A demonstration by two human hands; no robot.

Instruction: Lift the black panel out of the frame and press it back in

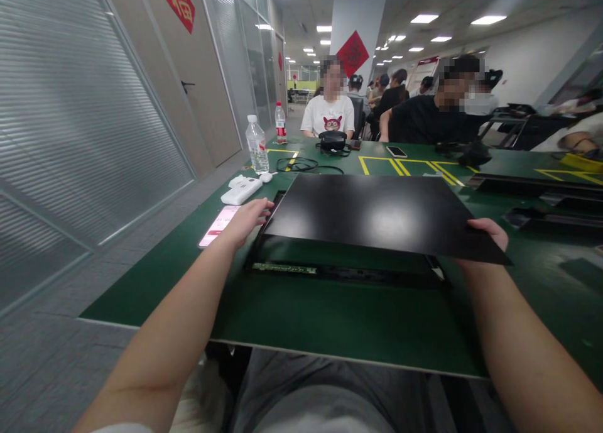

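Note:
A large, glossy black panel (358, 216), which looks like a flat display panel, is tilted above a thin black frame (377, 276) on the table. Its right side is gripped by my right hand (487, 235), thumb on top and the other fingers hidden beneath. My left hand (247, 222) is at the left side of the frame, fingers stretched out towards the panel's left edge; whether they touch it I cannot tell. A green circuit board strip (282, 268) lies along the frame's near side. The panel covers much of the frame.
Left of the frame on the green table (358, 326) lie a lit phone (219, 225) and a white device (241, 190). Behind stand a water bottle (257, 145) and a red-capped bottle (281, 124), beside a black cable (301, 164). Dark strips (532, 191) lie right. People sit opposite.

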